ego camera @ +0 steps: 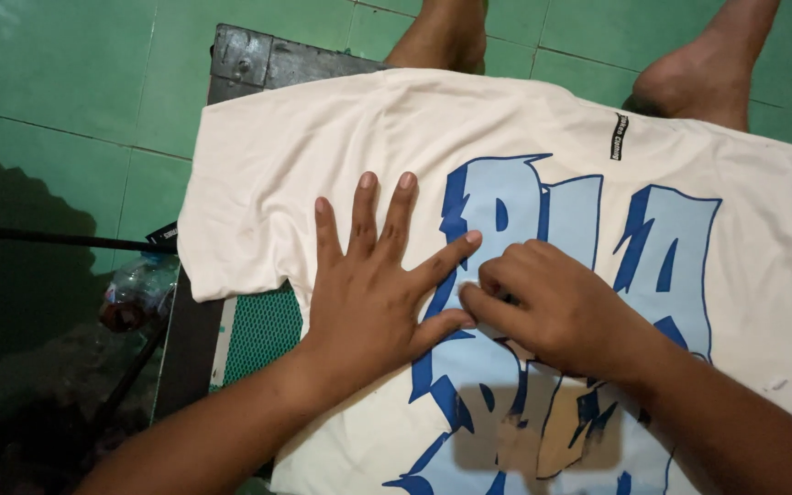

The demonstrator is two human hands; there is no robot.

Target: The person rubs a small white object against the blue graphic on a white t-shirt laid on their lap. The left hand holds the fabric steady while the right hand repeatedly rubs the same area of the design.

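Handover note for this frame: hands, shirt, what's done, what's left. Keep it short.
Left hand: open, fingers spread, pressed flat on the cream T-shirt, holding the cloth down.
Right hand: fingers curled, fingertips pinching or picking at the blue print right beside the left thumb; what it grips is too small to tell.
Shirt: spread flat over a dark board, print side up, black label near the far edge.
A plastic bottle lies on the floor to the left.
Done: shirt laid out and pinned.
Left: the work at that spot on the print looks unfinished.
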